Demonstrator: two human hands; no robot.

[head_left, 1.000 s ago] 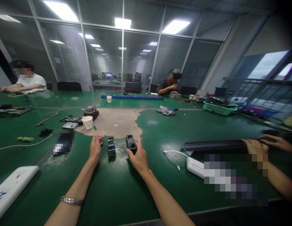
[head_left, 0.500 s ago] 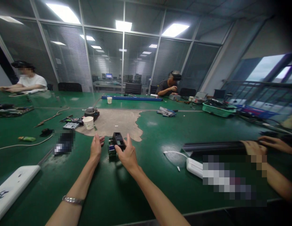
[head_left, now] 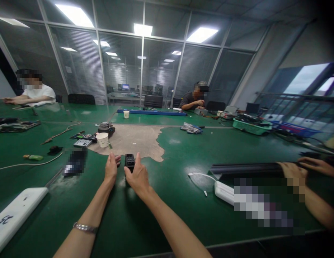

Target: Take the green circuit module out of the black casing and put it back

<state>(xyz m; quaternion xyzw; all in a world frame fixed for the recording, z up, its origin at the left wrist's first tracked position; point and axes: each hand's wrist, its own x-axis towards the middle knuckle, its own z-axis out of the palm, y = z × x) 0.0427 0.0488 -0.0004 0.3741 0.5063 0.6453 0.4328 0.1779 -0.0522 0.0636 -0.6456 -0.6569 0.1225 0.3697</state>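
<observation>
A small black boxy electronic device [head_left: 129, 161] with openings in its upper face stands on or just over the green table in front of me. My right hand [head_left: 139, 179] grips it from the right side, thumb toward me and index finger stretched up beside it; the other fingers are hidden. Just left of the device, with a gap between, rests my left hand [head_left: 112, 169]. Its fingers are extended and hold nothing. A paper cup [head_left: 102, 140] stands beyond it on a worn tan patch [head_left: 131, 138], near loose electronic parts [head_left: 83, 143].
A white case [head_left: 20, 211] marked 25 lies at left. On the right, a co-worker's hands [head_left: 294, 172] touch a long black bar [head_left: 244, 169], close to a white cabled block [head_left: 223, 191]. A green basket [head_left: 251, 125] sits farther back. Two people sit across the table.
My right hand has turned the device and shifted it slightly left, so its green circuit board side no longer shows. My left hand stays nearly in place.
</observation>
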